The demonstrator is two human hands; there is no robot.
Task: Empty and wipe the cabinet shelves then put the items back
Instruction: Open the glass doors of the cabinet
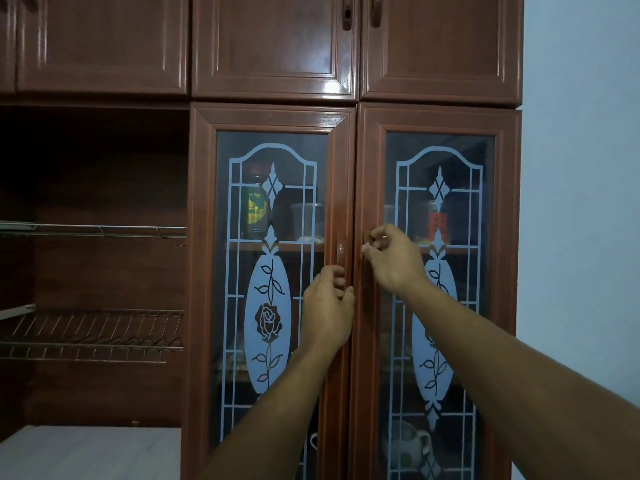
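- Your left grip [327, 306] reaches up, fingers curled on the left door [204, 271] at its inner edge, just below the handle [341, 249].
- Your right grip [391, 259], higher, pinches the right door [507, 271] at its inner edge, hiding that handle.
- Behind the 2 patterned panes, a jar [257, 209] on the shelf [294, 247] shows dimly.

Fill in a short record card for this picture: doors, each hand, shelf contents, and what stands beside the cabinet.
doors: left door and right door, glass-fronted, shut or nearly so
left hand: fingers curled at left door's inner edge
right hand: fingers curled at right door's inner edge
upper items: jar, clear tub, red container
lower item: white teapot
beside: wire dish rack
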